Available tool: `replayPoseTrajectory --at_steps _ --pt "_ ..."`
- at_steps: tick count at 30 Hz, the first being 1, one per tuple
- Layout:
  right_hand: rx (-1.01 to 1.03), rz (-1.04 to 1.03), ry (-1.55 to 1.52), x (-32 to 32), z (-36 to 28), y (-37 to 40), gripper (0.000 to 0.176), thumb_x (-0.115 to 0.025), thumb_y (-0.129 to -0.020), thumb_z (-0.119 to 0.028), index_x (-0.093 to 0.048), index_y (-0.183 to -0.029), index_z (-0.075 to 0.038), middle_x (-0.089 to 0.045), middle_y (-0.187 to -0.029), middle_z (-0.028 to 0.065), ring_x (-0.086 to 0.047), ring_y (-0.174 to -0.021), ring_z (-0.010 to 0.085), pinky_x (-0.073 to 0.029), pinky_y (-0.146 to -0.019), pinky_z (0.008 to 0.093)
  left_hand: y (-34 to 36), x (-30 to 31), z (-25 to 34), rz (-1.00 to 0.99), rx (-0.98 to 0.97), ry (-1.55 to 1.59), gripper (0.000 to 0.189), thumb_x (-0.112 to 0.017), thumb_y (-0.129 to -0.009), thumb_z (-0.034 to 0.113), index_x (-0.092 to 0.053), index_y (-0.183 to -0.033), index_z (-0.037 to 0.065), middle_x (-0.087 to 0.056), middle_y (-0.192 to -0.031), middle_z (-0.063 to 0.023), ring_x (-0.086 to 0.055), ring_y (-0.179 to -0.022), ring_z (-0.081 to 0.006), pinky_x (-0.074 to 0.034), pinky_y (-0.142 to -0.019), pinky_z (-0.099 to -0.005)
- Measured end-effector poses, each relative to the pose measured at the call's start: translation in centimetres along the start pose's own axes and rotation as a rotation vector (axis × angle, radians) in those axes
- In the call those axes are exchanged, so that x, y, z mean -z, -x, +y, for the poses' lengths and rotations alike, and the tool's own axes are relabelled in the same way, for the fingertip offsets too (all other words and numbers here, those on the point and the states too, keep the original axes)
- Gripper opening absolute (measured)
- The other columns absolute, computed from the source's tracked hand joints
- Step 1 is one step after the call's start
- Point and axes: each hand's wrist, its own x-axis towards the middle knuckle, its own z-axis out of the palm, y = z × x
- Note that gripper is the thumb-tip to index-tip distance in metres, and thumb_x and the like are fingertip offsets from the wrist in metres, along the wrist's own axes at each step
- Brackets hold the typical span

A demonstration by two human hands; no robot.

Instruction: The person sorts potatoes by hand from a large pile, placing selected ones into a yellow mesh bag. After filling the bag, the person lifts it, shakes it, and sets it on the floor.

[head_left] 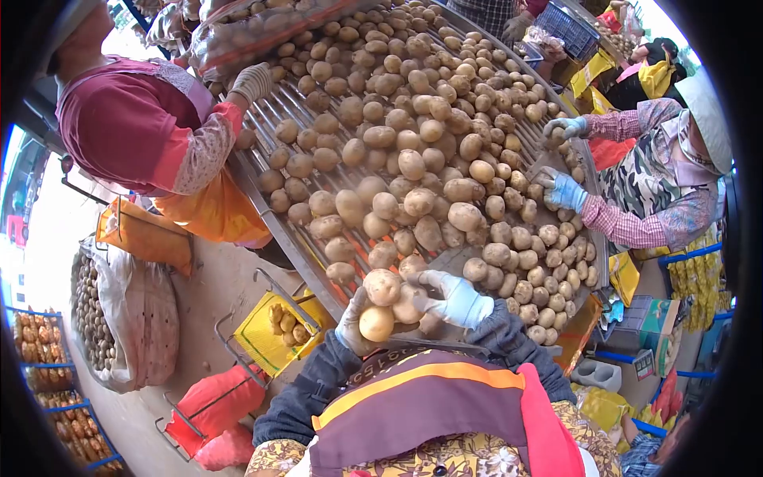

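My left hand (354, 324), in a pale glove, curls around potatoes at the near end of the sorting table. A round, light potato (376, 323) rests against its fingers, with a larger potato (382, 287) just above. My right hand (455, 300), in a light blue and white glove, closes its thumb and fingers on another potato (408, 304) beside these two. The fingertips of my left hand are partly hidden behind the potatoes. Many more potatoes (465, 216) lie over the metal slats of the table in front of both hands.
The table has a metal side rail (296, 253). A person in a maroon top (131, 127) stands at left, and a co-worker's blue-gloved hand (563, 191) touches potatoes at right. Below left are a yellow bag on a frame (258, 338), a red bag (214, 405) and a white sack (147, 318).
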Motion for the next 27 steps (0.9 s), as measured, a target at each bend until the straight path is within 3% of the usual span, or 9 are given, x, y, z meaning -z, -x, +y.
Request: replayPoseTrajectory --at_steps 2,4,7,10,16,20,21,23,27 --pt "0.131 0.004 0.327 -1.5 -0.2 0.1 0.082 -0.08 -0.074 -0.023 -0.038 -0.141 -0.003 -0.051 -0.132 0.0142 -0.046 -0.125 0.0246 -0.039 -0.105 0.0349 0.2 1.6 -0.1 0.009 0.003 -0.01 0.081 -0.063 -0.082 0.058 -0.036 -0.142 0.011 -0.042 -0.143 -0.0158 -0.042 -0.13 -0.0368 -0.03 -0.107 -0.0642" --pt "0.028 -0.034 0.039 -1.5 0.1 -0.2 0.081 -0.082 -0.072 -0.02 -0.04 -0.139 -0.003 -0.052 -0.131 0.0132 -0.049 -0.124 0.0244 -0.038 -0.106 0.0348 0.8 2.2 0.1 -0.003 0.026 -0.033 0.083 -0.069 -0.079 0.052 -0.035 -0.143 0.011 -0.043 -0.142 -0.015 -0.043 -0.13 -0.0355 -0.031 -0.107 -0.062" --pt "-0.027 0.057 -0.754 -1.1 2.9 -0.7 0.069 -0.078 -0.077 -0.016 -0.043 -0.135 -0.006 -0.055 -0.124 0.0118 -0.058 -0.111 0.0243 -0.051 -0.092 0.0379 3.0 1.1 1.2 -0.077 0.035 0.07 0.084 -0.072 -0.078 0.049 -0.034 -0.144 0.012 -0.043 -0.142 -0.0158 -0.042 -0.131 -0.0358 -0.036 -0.105 -0.0609" --pt "-0.005 0.02 -1.002 0.2 3.1 -0.4 0.061 -0.074 -0.081 -0.023 -0.043 -0.132 -0.008 -0.057 -0.119 0.0118 -0.061 -0.106 0.0275 -0.056 -0.081 0.0437 6.3 2.2 3.3 0.097 -0.313 -0.291 0.081 -0.075 -0.077 0.039 -0.033 -0.142 0.015 -0.049 -0.134 -0.0145 -0.05 -0.123 -0.0338 -0.049 -0.092 -0.0534" --pt "-0.128 0.007 -0.883 0.1 2.8 -0.3 0.061 -0.07 -0.084 -0.036 -0.043 -0.13 -0.007 -0.06 -0.108 0.0107 -0.064 -0.088 0.0243 -0.056 -0.071 0.0382 20.0 9.8 7.0 0.693 -0.687 -0.403 0.071 -0.072 -0.081 0.018 -0.033 -0.14 0.008 -0.047 -0.132 -0.0127 -0.051 -0.12 -0.0296 -0.052 -0.092 -0.0454" --pt "-0.133 -0.046 -0.695 -1.6 2.4 -2.4 0.06 -0.07 -0.083 -0.037 -0.045 -0.128 -0.005 -0.059 -0.108 0.0077 -0.063 -0.091 0.0207 -0.055 -0.075 0.036 21.7 13.0 6.5 0.889 -0.797 -0.566 0.073 -0.067 -0.087 0.017 -0.027 -0.147 0.008 -0.036 -0.146 -0.0093 -0.04 -0.132 -0.0245 -0.035 -0.106 -0.0365" --pt "-0.075 -0.038 -0.619 -2.3 2.3 -3.0 0.064 -0.072 -0.082 -0.038 -0.045 -0.129 -0.003 -0.057 -0.111 0.0059 -0.059 -0.098 0.0175 -0.051 -0.084 0.0319 21.2 11.3 6.4 0.953 -0.818 -0.653 0.073 -0.066 -0.088 0.017 -0.026 -0.148 0.008 -0.034 -0.149 -0.008 -0.035 -0.136 -0.0226 -0.028 -0.111 -0.0334" --pt "-0.045 -0.063 -0.448 -4.0 0.7 -3.8 0.067 -0.073 -0.081 -0.038 -0.045 -0.131 -0.003 -0.055 -0.113 0.006 -0.057 -0.102 0.0169 -0.049 -0.088 0.0303 19.1 10.8 4.8 0.818 -0.795 -0.717 0.069 -0.066 -0.089 0.018 -0.029 -0.147 0.007 -0.041 -0.143 -0.0108 -0.036 -0.135 -0.0216 -0.031 -0.11 -0.0343" --pt "0.054 -0.365 -0.153 -8.8 -4.5 -4.7 0.066 -0.074 -0.082 -0.033 -0.046 -0.133 -0.002 -0.052 -0.123 0.0092 -0.051 -0.115 0.0197 -0.042 -0.1 0.0329 13.9 5.4 1.3 0.138 -0.386 -0.103 0.09 -0.065 -0.087 0.045 -0.009 -0.151 0.017 -0.027 -0.149 -0.0143 -0.036 -0.135 -0.0306 -0.04 -0.103 -0.0506"
